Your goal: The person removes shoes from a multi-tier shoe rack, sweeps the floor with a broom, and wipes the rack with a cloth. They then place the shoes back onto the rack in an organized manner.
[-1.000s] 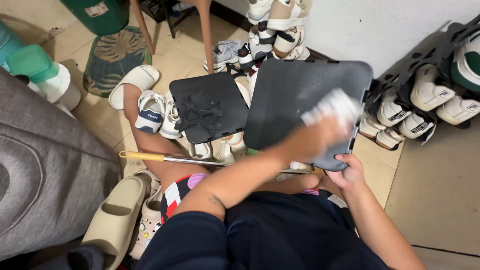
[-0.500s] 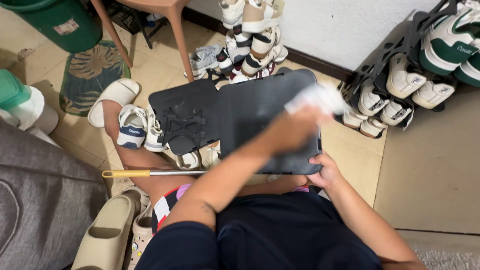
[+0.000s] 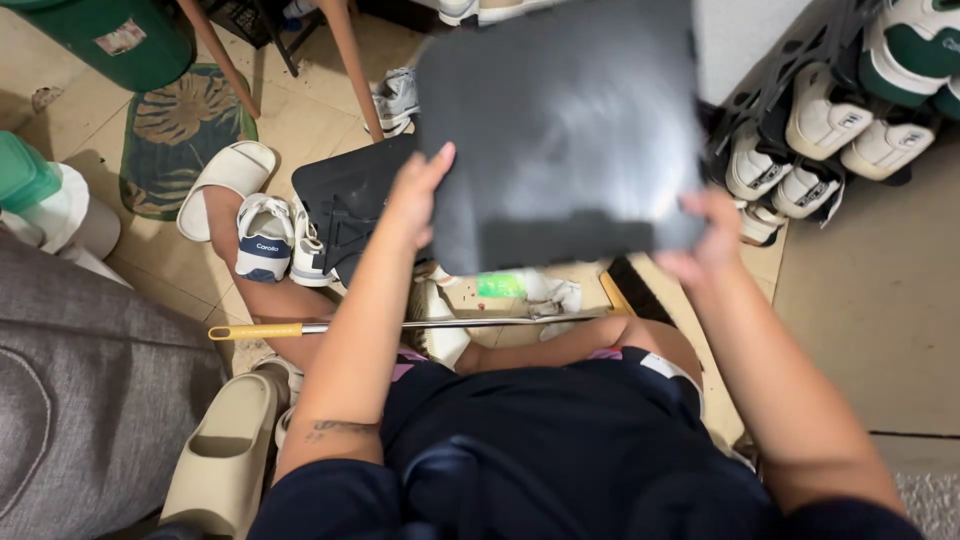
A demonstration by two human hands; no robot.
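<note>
Black plastic panel (image 3: 560,120) held raised before the chest, above a second black panel (image 3: 350,205) on the floor. Left hand (image 3: 420,195) grips its left edge, right hand (image 3: 705,240) its lower right corner, fingers closed around it. Yellow-handled broom (image 3: 400,326) lies across the lap.

I see a green bin (image 3: 105,35), a leaf-pattern mat (image 3: 185,125), a white slide sandal (image 3: 230,175) and a yellow-handled broom (image 3: 400,326) on the floor.
</note>
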